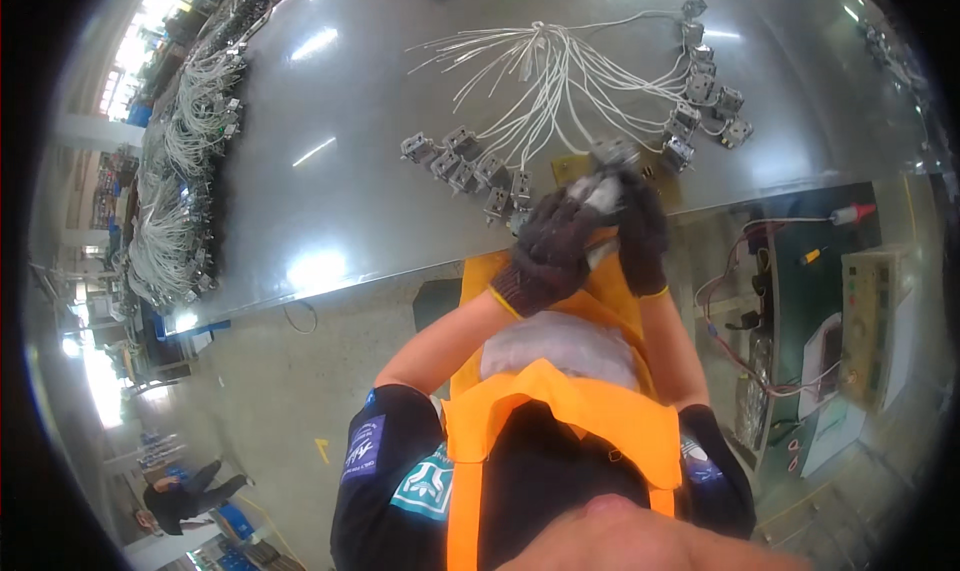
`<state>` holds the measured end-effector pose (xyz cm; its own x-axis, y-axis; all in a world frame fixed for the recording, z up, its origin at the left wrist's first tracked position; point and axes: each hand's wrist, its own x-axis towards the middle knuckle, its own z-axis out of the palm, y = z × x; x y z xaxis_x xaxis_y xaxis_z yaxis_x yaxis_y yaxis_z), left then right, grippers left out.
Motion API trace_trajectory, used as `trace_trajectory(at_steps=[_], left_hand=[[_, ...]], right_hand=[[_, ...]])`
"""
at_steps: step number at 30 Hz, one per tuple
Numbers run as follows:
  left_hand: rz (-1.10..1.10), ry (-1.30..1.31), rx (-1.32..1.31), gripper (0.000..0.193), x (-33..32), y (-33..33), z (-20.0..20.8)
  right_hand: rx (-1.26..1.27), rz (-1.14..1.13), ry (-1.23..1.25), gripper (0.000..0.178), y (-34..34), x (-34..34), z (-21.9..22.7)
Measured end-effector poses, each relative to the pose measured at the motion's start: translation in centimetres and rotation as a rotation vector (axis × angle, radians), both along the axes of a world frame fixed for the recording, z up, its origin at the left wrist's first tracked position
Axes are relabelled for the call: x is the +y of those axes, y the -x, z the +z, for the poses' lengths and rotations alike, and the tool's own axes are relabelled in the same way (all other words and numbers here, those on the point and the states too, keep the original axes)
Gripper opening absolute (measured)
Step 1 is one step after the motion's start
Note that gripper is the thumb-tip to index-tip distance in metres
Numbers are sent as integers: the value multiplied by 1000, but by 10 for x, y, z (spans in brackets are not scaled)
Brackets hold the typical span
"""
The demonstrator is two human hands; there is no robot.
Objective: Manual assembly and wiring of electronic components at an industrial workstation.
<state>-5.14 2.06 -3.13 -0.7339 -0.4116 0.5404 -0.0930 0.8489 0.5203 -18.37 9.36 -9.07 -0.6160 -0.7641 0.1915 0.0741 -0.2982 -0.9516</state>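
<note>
Both my hands wear dark knit gloves with yellow cuffs and come together at the near edge of the metal table. My left hand [552, 243] is closed, its fingers around a blurred, light-coloured piece. Close beside it, my right hand [643, 233] is closed at a small grey metal housing [613, 153], whose white wire runs up to a bundle. A brass-coloured plate [570, 168] lies beneath and is partly covered. Beyond spreads the bundle of white wires [545, 66], gathered at the top. Similar metal housings sit on wire ends to the left [460, 171] and right [700, 83].
A long heap of wired housings [188, 161] lines the table's left side. To the right, below table level, are a beige instrument box [872, 316], red-and-white cables [722, 333] and a green surface [800, 306]. Another person [180, 498] is far off at lower left.
</note>
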Motion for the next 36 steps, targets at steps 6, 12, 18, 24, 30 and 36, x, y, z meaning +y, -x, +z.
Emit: trace_trajectory(at_steps=[6,12,18,24,30,36], left_hand=[[176,219,-318,55,-4,-38,-30],[205,119,-289,46,3,-47,-15],[269,177,-274,49,1,-57,-58],[412,205,-116,48,-19,-27,-57],[244,-922,387,57,-20,-24,-49],[166,-239,-104,61,-17,-1,-60]], right_hand=[[266,10,-253,21,-20,-10,19],[213,131,-123,22,-28,-52,16],[-335,482,-351,30,-20,-88,33],[162,576,-138,40,-5,-101,17],[181,42,-23,24,-31,-56,10],[-172,62,-209,24,0,-9,2]])
